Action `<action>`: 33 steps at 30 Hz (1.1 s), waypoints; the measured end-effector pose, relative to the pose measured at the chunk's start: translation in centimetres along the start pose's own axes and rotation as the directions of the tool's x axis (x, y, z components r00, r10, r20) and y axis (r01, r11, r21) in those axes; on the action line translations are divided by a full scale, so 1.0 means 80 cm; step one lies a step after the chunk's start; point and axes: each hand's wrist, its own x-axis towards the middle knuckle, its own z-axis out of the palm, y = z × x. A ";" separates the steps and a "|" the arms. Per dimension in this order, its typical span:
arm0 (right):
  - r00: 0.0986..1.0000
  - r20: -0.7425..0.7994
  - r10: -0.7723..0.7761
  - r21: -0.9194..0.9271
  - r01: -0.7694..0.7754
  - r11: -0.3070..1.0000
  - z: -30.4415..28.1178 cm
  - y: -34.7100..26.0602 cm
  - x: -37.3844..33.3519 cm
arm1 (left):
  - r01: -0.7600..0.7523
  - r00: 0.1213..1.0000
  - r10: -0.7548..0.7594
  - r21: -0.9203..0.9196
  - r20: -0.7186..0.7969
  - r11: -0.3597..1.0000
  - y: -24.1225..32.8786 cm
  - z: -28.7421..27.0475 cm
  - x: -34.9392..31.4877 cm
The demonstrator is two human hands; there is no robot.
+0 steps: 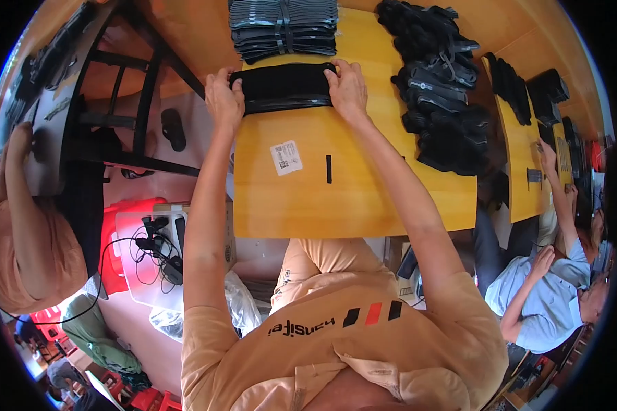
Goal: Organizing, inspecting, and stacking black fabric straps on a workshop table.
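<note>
Both my hands are at the far part of the yellow table (288, 205), with a wide black fabric band (284, 83) stretched between them. My left hand (225, 101) grips its left end, thumb on top. The right end is pinched by my right hand (348, 90), thumb over the edge. A shiny dark strip runs along the band's near edge. Just beyond it rises a stack of flat dark pieces (253, 31), tied round with a strap. Nearer me, a white printed label (286, 158) and a short black strip (329, 168) lie on the table.
A long heap of black fabric pieces (442, 103) lines the table's right side. On the left are a black metal frame (144, 103) and a clear bin (140, 267) with tangled black cables. Other people work at the far left and at a yellow table (521, 164) on the right.
</note>
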 end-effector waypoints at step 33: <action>0.778 0.128 -0.615 -0.226 0.627 0.746 0.025 0.015 -0.019 | -0.555 0.831 0.439 0.441 0.343 0.706 0.044 0.032 -0.041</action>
